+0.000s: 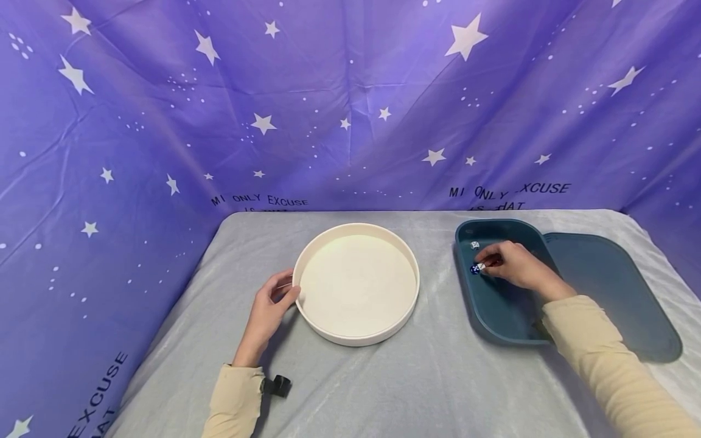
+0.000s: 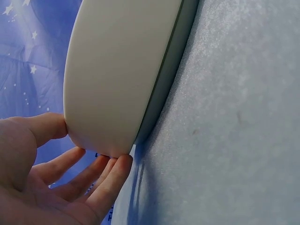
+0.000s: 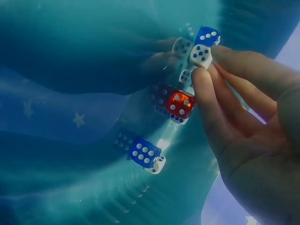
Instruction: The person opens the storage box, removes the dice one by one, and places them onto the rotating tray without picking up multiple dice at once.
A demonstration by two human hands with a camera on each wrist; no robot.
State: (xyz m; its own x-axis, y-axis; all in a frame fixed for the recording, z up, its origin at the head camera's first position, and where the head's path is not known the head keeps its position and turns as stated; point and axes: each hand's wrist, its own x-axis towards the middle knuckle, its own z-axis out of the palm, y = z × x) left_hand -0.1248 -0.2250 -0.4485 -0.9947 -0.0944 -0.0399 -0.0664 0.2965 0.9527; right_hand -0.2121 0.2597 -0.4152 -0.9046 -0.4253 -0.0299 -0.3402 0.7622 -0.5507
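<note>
My left hand (image 1: 274,307) holds the left edge of a round cream tray (image 1: 356,339), thumb at the rim and fingertips against the outer wall, as the left wrist view shows. Inside a dark teal rectangular bin (image 1: 475,304), my right hand (image 1: 517,267) pinches a white die (image 3: 200,56) with dark pips between thumb and finger. A blue die (image 3: 207,36) lies against it; whether it is also held I cannot tell. Lower in the right wrist view are a red die (image 3: 180,104), another blue die (image 3: 144,153) and white dice (image 3: 156,165) partly behind them.
A flat teal lid (image 1: 608,292) lies right of the bin, partly behind it. Grey cloth (image 1: 350,389) covers the table. A purple curtain with stars (image 1: 350,91) hangs at the back and sides. A black strap piece (image 1: 278,385) juts from the left cuff.
</note>
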